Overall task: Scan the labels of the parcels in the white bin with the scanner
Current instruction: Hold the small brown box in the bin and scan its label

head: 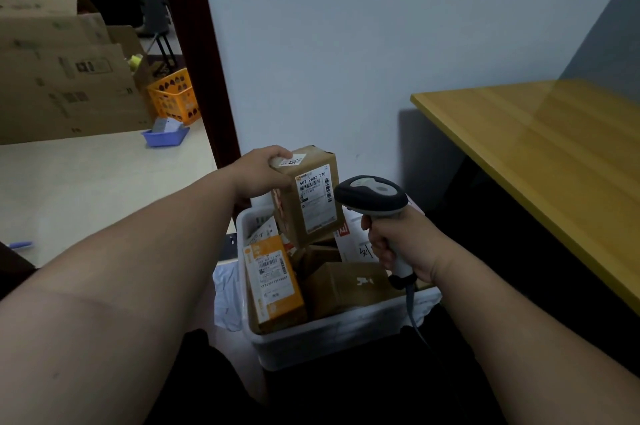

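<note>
The white bin [332, 338] stands on the floor in front of me and holds several parcels. My left hand [258, 175] grips a brown cardboard parcel [289, 216] by its top left corner and holds it upright above the bin, with its white label facing me. My right hand [401, 244] is closed around the handle of the grey scanner [372, 197]. The scanner's head sits just right of the held parcel's label. An orange-labelled parcel [273, 282] leans at the bin's left, and a plain brown box [349, 286] lies at its front right.
A yellow-topped table [540, 154] juts out on the right, close to the bin. Stacked cardboard boxes [65, 78], an orange basket [175, 95] and a small blue tray [165, 137] sit at the left. A white wall rises behind the bin. The scanner's cable [412, 307] hangs over the bin's rim.
</note>
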